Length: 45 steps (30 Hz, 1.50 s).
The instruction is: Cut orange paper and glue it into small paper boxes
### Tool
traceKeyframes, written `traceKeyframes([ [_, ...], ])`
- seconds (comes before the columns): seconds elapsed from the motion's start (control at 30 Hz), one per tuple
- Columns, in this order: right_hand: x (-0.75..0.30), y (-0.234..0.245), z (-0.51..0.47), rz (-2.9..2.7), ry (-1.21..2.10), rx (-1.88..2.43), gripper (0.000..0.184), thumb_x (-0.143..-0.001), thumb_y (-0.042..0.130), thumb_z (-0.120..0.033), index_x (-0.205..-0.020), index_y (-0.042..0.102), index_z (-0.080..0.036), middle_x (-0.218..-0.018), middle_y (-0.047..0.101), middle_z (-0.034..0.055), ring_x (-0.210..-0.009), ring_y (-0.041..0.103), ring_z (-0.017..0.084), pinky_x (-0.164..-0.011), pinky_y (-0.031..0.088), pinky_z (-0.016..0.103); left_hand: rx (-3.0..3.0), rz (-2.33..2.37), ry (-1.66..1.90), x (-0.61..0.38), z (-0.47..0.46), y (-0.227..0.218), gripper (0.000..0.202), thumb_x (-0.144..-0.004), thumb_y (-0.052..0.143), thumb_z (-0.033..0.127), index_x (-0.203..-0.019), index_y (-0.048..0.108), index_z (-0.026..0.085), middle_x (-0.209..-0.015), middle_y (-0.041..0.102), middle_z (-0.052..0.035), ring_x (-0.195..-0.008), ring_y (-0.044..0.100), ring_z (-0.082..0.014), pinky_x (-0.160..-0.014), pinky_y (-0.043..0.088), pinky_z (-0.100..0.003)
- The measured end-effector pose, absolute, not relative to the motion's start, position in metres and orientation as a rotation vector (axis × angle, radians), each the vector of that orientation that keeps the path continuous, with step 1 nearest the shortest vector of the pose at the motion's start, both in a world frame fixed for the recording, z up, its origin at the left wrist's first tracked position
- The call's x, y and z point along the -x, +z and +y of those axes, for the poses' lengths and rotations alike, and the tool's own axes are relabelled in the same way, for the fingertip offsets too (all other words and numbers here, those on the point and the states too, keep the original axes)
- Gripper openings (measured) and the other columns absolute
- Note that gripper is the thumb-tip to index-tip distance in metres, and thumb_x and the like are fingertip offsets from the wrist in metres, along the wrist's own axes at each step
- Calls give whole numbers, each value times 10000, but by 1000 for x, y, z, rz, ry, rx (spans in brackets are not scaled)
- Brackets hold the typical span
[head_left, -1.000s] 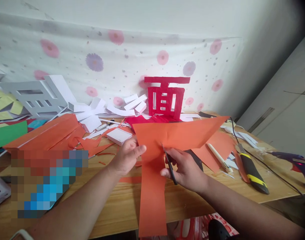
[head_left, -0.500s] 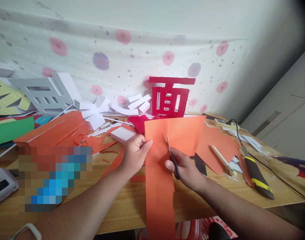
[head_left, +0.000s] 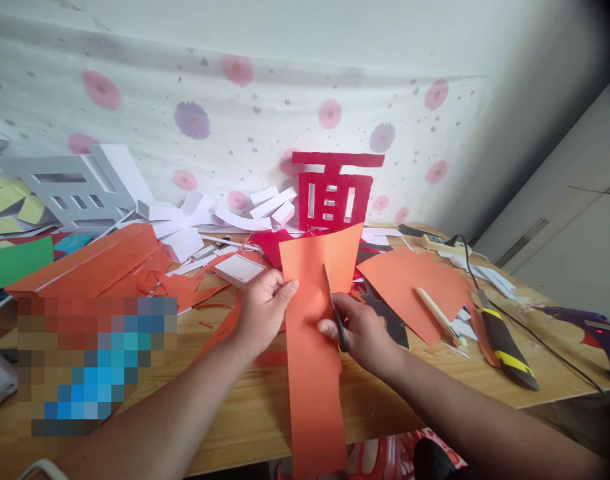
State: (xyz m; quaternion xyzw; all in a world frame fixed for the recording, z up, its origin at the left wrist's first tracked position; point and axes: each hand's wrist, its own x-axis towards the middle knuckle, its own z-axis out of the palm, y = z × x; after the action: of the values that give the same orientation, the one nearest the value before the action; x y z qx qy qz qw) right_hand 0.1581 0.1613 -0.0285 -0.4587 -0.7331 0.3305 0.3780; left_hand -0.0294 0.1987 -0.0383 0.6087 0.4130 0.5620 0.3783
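Note:
My left hand [head_left: 265, 310] pinches the left edge of a long orange paper strip [head_left: 312, 360] that hangs over the table's front edge. My right hand [head_left: 359, 333] grips black-handled scissors [head_left: 335, 310], blades pointing up into the strip's upper part. A cut-off orange sheet [head_left: 409, 283] lies flat on the table just right of my right hand. A red cut-out character [head_left: 335, 193] stands against the flowered cloth behind.
A wooden table [head_left: 255, 407] carries orange paper scraps [head_left: 99, 267], white foam pieces [head_left: 235, 220], a white pen [head_left: 437, 313], a black and yellow utility knife [head_left: 505, 347] and a glue gun [head_left: 595, 330] at right. A grey cut-out [head_left: 75, 190] and green sheet [head_left: 15, 263] lie left.
The wide orange sheet has been cut through: its right part dropped flat onto the table, and only the narrow strip stays in my hands. The scissors moved up along the cut.

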Motion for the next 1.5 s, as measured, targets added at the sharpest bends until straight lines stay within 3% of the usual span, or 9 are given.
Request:
traceKeyframes([
  [0.23,-160,-23,158,-1869,926,1153,435,-803,586,-632,-790,494,-207,-641,477,-27,-573,427,122,-526,325,253,-1576,1050,1363,29,196,-38,267,-795,642,434,-733,576,182,-686,590,0,-640,508,-136,-584,393,-232],
  [0.57,-163,-29,160,-1873,926,1099,416,-833,559,-606,-803,483,-198,-660,429,-35,-591,365,113,-536,306,248,-1623,999,1313,29,197,-39,275,-848,588,421,-742,532,173,-675,552,17,-621,474,-114,-575,376,-225],
  [0.77,-161,-32,160,-1794,969,1119,491,-796,582,-658,-898,572,-178,-725,540,8,-656,442,144,-575,373,262,-1647,1002,1322,29,196,-39,273,-851,584,426,-768,553,168,-727,574,-2,-681,499,-131,-623,399,-237],
  [1.0,-161,-21,157,-1756,1069,976,453,-809,573,-642,-865,539,-194,-775,527,5,-692,456,148,-613,407,265,-1628,1005,1325,27,195,-34,336,-817,614,436,-659,469,177,-574,426,56,-540,372,-85,-509,304,-205],
  [1.3,-166,-25,151,-1779,1147,958,446,-823,568,-620,-838,521,-177,-754,450,-7,-698,410,142,-635,360,280,-1386,917,1297,24,195,-32,330,-791,659,435,-704,484,169,-646,522,45,-584,439,-85,-549,370,-205],
  [1.5,-164,-25,150,-1708,1214,963,468,-802,583,-639,-868,528,-179,-774,498,4,-710,454,149,-655,392,284,-1235,835,1278,24,195,-32,321,-747,717,416,-722,522,162,-695,600,28,-614,516,-100,-580,433,-220],
])
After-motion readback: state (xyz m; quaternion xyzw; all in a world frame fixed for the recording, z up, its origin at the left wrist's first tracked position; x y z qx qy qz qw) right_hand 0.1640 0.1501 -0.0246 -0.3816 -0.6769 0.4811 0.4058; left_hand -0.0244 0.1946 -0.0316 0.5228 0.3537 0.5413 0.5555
